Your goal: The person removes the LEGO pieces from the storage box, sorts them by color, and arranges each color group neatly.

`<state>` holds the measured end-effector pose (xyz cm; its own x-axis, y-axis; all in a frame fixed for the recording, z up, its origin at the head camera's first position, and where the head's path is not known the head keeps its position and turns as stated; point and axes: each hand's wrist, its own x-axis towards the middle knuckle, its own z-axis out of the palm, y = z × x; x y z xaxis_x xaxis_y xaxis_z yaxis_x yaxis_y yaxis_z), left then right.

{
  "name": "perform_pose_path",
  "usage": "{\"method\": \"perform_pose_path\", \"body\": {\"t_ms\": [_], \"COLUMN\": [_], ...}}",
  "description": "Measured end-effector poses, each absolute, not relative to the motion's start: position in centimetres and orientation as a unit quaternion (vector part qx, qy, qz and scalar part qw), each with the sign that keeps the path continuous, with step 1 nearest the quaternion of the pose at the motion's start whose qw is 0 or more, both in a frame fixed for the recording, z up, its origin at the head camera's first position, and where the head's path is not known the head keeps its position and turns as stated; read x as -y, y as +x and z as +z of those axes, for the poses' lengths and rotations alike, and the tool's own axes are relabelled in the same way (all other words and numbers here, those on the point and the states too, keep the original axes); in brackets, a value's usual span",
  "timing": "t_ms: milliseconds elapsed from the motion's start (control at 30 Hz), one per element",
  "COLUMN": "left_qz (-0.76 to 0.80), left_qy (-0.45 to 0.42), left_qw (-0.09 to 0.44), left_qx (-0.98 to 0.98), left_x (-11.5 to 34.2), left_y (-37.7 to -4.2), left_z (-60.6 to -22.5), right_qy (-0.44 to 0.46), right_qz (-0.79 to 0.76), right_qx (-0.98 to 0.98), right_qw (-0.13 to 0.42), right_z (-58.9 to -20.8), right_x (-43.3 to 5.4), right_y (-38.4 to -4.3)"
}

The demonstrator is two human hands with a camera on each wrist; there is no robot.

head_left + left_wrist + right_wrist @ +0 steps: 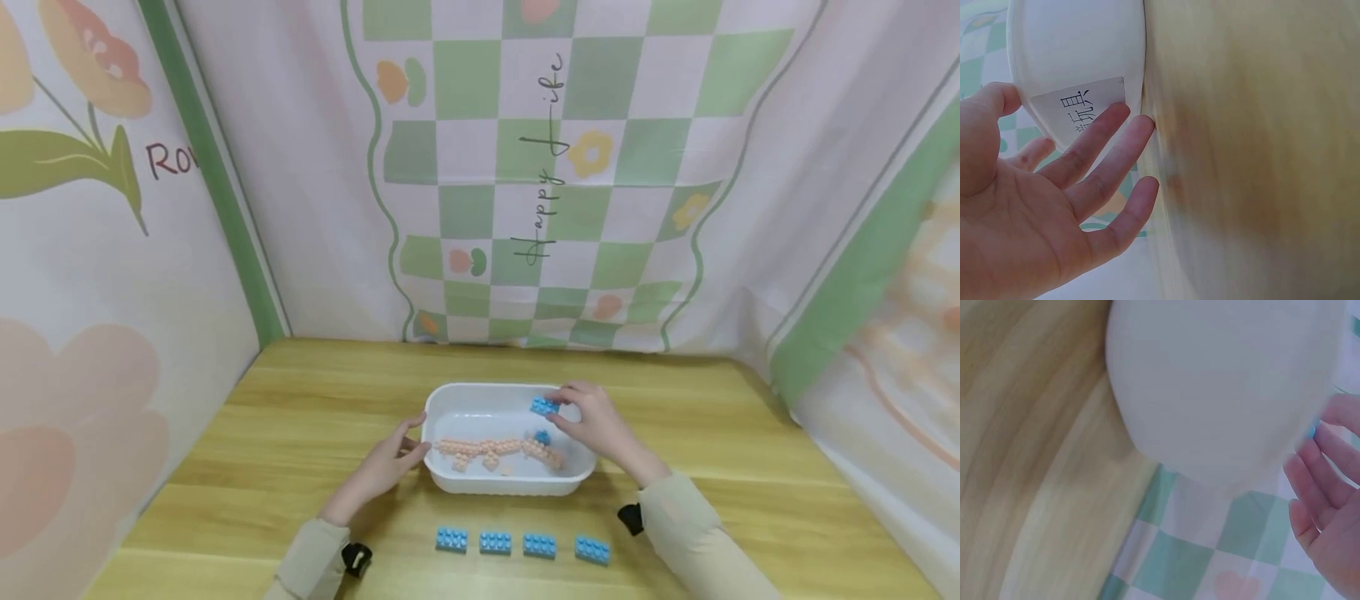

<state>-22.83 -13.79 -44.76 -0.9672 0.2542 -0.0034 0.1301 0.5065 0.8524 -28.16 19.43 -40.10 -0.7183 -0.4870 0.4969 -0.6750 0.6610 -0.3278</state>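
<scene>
One blue plastic studded brick (542,407), pinched between thumb and fingers of the right hand (596,423), the far end of the brick free, held over the right side of a white oblong plastic tub (506,486). Left hand (384,465): at the tub's left end, fingers loosely extended and parted, thumb at the rim, no brick in hold; apparently steadying. Tub contents: peach studded bricks (480,448), in a broken line with a few loose below; one further blue piece (542,437) at their right. On the wooden desk (300,425), near side: four blue studded bricks (452,540), in a row, set apart. Step in hand, as judged: transfer of a blue brick between tub and desk, direction not shown. Next move calls for a firm pinch and clearance of the rim, should the brick join the row. Hard to make out: the form of the blue piece; the held brick in the right wrist view, a mere sliver behind the fingers; the label (1107,92), partly covered by fingers; fingertip pressure on the tub.
</scene>
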Motion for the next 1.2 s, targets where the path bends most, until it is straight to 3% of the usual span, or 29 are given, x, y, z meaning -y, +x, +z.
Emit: {"method": "perform_pose_path", "body": {"t_ms": [267,633,1000,1200], "left_qz": [0.487,0.496,0.505,0.505], "left_qy": [0.100,0.099,0.103,0.104], "left_qw": [0.059,0.058,0.062,0.062], "left_qx": [-0.866,-0.861,-0.855,-0.855], "left_x": [13.9,13.8,13.6,13.6], "left_y": [-23.0,-23.0,-22.8,-22.7], "left_z": [-44.7,-45.1,-44.8,-44.7], "right_qy": [0.359,0.296,0.318,0.312], "right_qz": [0.251,0.240,0.234,0.244], "right_qx": [0.868,0.896,0.888,0.897], "right_qw": [0.235,0.226,0.234,0.196], "right_z": [-39.0,-38.0,-38.8,-40.0], "right_x": [-20.7,-23.4,-26.6,-28.0], "right_y": [-26.4,-22.0,-18.4,-16.4]}}
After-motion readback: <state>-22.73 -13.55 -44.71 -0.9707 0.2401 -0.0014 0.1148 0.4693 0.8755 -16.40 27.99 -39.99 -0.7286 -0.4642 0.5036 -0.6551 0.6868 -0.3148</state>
